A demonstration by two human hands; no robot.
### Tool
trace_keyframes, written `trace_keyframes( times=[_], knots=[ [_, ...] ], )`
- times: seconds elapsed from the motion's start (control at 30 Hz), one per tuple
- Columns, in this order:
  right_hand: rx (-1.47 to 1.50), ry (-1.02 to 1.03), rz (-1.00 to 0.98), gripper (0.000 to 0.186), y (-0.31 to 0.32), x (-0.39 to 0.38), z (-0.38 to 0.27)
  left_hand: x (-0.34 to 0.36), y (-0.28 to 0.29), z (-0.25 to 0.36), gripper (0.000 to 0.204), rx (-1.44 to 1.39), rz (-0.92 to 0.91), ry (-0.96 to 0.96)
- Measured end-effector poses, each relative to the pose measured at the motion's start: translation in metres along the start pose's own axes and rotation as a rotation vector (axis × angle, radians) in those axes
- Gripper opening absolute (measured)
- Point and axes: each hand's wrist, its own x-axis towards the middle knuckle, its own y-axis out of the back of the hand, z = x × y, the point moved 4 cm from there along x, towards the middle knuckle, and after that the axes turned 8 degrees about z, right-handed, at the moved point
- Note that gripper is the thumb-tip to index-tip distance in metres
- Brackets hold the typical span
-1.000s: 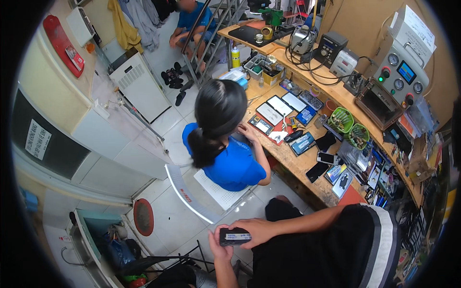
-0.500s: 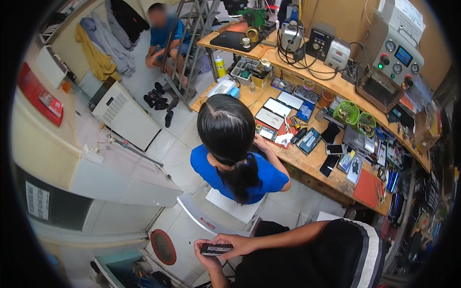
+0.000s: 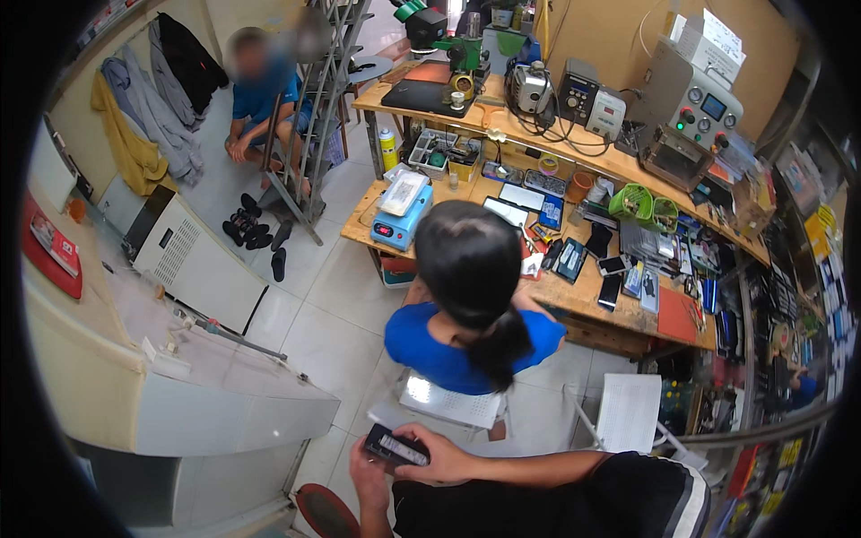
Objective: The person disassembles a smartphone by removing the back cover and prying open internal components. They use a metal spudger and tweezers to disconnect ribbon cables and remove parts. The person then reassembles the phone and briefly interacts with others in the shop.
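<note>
In front of my body, low in the view, both my hands hold a flat black rectangular device (image 3: 395, 446) with a pale label on its upper face. My left hand (image 3: 369, 477) is closed around its left end from below. My right hand (image 3: 441, 455) grips the right end, thumb and fingers bent over the edge. The device's underside and some of my fingers are hidden, and its exact kind cannot be made out.
Ahead, a co-worker (image 3: 471, 345) in blue sits on a white chair (image 3: 448, 402) at a wooden workbench (image 3: 574, 300) with phones and tools. A blue machine (image 3: 395, 229) stands at its left end. Another person (image 3: 260, 108) sits by a metal ladder (image 3: 309, 134). A white chair (image 3: 628, 412) stands right.
The device is tilted differently, its label turned more upward, with both hands still on it. My view has shifted. The co-worker sits further right in it, and the blue machine shows more fully.
</note>
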Motion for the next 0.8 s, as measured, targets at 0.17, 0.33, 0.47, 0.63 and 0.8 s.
trace_keyframes(
  times=[0.17, 0.33, 0.47, 0.63, 0.8],
  knots=[
    [-0.594, -0.052, 0.362, 0.092, -0.073, 0.04, -0.024, 0.049, 0.051, 0.023, 0.054, 0.092, -0.278, 0.198],
    [-0.685, 0.081, 0.471, 0.099, -0.119, 0.075, -0.066, 0.102, 0.055, 0.071, 0.046, 0.149, -0.199, 0.209],
    [-0.655, 0.303, 0.618, 0.107, -0.107, 0.093, -0.078, 0.166, 0.032, 0.093, 0.037, 0.117, -0.375, 0.253],
    [-0.531, 0.183, 0.981, 0.088, -0.058, 0.077, -0.048, 0.257, -0.018, 0.106, 0.034, 0.013, -0.422, 0.342],
    [-0.48, -0.106, 1.081, 0.048, -0.031, 0.085, -0.012, 0.347, -0.091, 0.117, 0.032, -0.047, -0.507, 0.277]
  ],
)
